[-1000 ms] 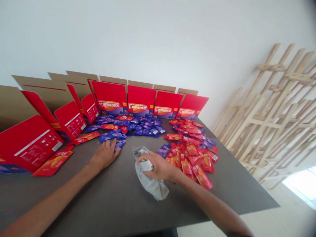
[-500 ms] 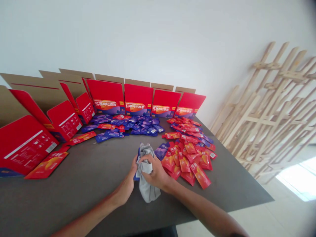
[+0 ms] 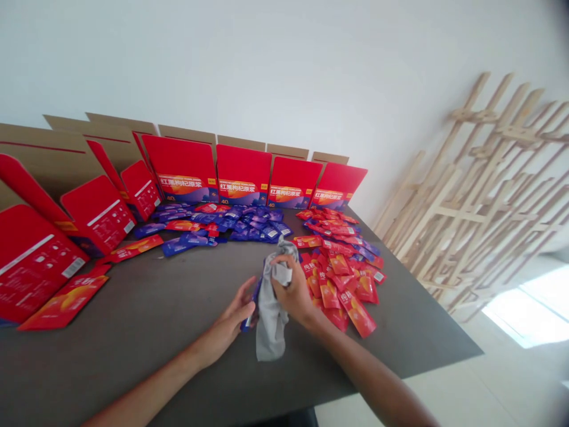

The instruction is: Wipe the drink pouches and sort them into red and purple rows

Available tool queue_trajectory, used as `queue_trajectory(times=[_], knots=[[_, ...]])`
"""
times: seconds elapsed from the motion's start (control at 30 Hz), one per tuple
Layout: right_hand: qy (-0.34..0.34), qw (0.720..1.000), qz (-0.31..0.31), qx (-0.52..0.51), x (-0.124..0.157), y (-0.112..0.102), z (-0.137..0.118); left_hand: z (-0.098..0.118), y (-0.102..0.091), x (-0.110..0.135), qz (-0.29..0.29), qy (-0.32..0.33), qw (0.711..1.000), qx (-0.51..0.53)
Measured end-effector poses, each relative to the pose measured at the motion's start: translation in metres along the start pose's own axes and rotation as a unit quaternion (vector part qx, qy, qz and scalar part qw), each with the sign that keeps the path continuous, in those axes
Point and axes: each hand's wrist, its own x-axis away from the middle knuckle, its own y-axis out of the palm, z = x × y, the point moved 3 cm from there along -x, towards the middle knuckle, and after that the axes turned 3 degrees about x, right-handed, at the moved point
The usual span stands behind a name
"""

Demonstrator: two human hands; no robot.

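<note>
My right hand (image 3: 296, 293) grips a grey cloth (image 3: 270, 317), lifted off the dark table (image 3: 155, 332) and hanging down. My left hand (image 3: 231, 317) is closed on a blue sachet (image 3: 251, 305) held upright against the cloth, mostly hidden by it. A heap of red sachets (image 3: 344, 267) lies just right of my hands. Blue sachets (image 3: 242, 225) are spread further back.
Open red cartons (image 3: 242, 178) stand in a row along the back wall and down the left side (image 3: 35, 261). Loose red sachets (image 3: 64, 302) lie at the left. Wooden frames (image 3: 484, 190) lean on the wall at the right, past the table's edge.
My left hand left the blue sachets, took one and brought it to the cloth. My right hand lifted the cloth off the table and wrapped it over the sachet.
</note>
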Motion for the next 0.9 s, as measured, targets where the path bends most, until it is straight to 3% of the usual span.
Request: queue_trajectory(times=[0.1, 0.2, 0.3, 0.4, 0.53, 0.67, 0.77, 0.9], knots=[[0.005, 0.997, 0.073, 0.003, -0.007, -0.018, 0.004, 0.012, 0.003, -0.005, 0.057, -0.013, 0.997, 0.05], [-0.03, 0.997, 0.066, 0.022, -0.004, -0.024, -0.001, 0.02, 0.0, -0.009, 0.119, -0.011, 0.992, 0.041], [-0.06, 0.992, -0.076, 0.075, 0.005, -0.01, -0.01, 0.02, 0.0, -0.008, 0.132, -0.003, 0.991, 0.037], [-0.072, 0.963, -0.226, 0.128, 0.016, 0.01, -0.019, 0.016, 0.005, -0.004, 0.111, -0.006, 0.991, 0.072], [-0.1, 0.938, -0.301, 0.14, 0.025, 0.025, -0.028, 0.021, 0.008, 0.001, 0.099, 0.015, 0.989, 0.111], [-0.133, 0.916, -0.354, 0.135, 0.027, 0.026, -0.036, 0.033, 0.006, 0.003, 0.093, 0.038, 0.99, 0.101], [-0.102, 0.928, -0.325, 0.15, 0.022, 0.019, -0.034, 0.031, 0.006, 0.003, 0.074, 0.003, 0.994, 0.076], [-0.03, 0.976, -0.169, 0.136, 0.001, -0.005, -0.019, 0.016, 0.008, 0.004, 0.067, -0.066, 0.995, 0.033]])
